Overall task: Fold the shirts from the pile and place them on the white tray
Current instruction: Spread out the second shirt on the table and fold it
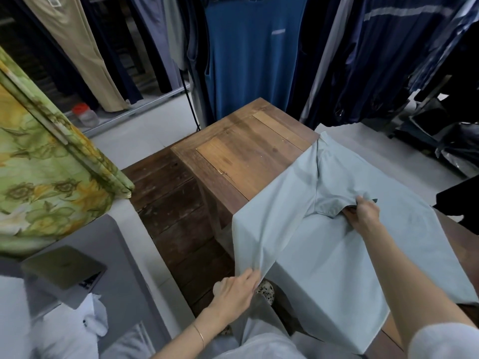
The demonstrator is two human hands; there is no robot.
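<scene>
Wooden surface (246,151); blue garment (246,60) hanging behind, chest print unreadable.
Pale blue shirt (324,255) lies on it, long axis running away from the person; left grip (234,288) pinches its edge, right grip (363,213) pinches a fold.

Pretty dim indoor shot, with soft flat light and no hard shadows. There's a faint sheen on the wooden table (248,151), and the pale shirt (324,255) is the brightest thing. The hanging clothes (259,47) up top go murky, straight lines bend toward the edges, and everything's slightly soft.
</scene>
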